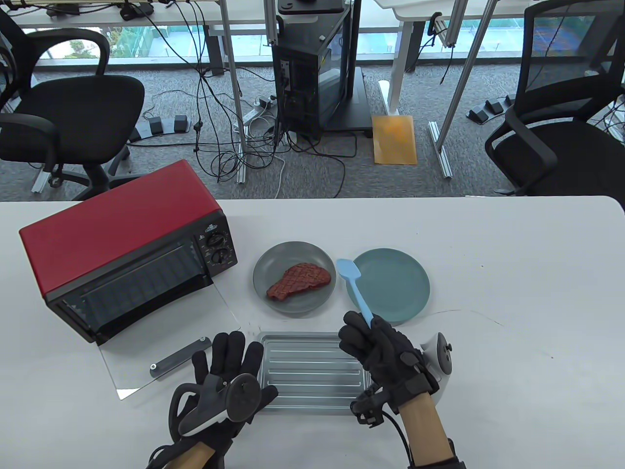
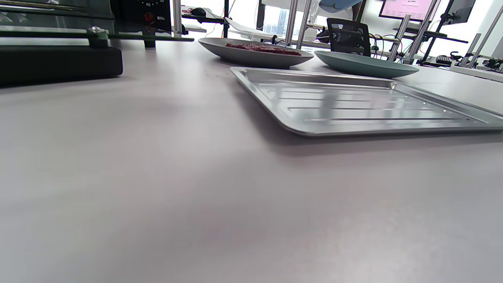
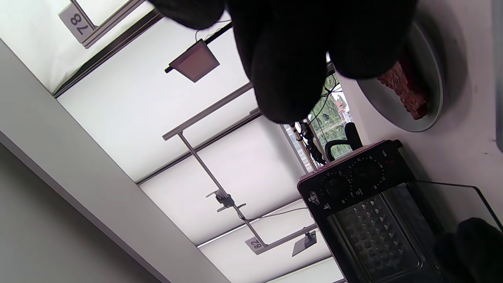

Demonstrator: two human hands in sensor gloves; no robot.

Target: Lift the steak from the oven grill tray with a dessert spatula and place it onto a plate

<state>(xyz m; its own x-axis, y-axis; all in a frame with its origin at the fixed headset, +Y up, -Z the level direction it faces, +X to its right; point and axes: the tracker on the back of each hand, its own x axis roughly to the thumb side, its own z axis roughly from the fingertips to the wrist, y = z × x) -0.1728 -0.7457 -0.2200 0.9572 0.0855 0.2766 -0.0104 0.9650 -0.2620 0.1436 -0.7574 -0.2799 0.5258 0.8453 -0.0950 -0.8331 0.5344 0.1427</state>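
A brown grilled steak [image 1: 299, 281] lies on the grey plate [image 1: 273, 264] behind the silver oven grill tray [image 1: 312, 371]. The tray holds nothing and lies at the table's near edge. My right hand [image 1: 378, 347] grips the handle of the light blue dessert spatula [image 1: 355, 289], whose blade points up and away between the two plates. My left hand [image 1: 227, 364] lies flat with straight fingers on the table, touching the tray's left edge. In the left wrist view the tray [image 2: 353, 102] and the grey plate [image 2: 251, 57] with the steak [image 2: 263, 48] show. The right wrist view shows the steak [image 3: 408, 92].
A teal plate [image 1: 395, 273] with nothing on it stands right of the grey one. A red toaster oven [image 1: 122, 254] stands at the left, its glass door [image 1: 166, 342] folded down onto the table beside my left hand. Office chairs and cables lie beyond the table.
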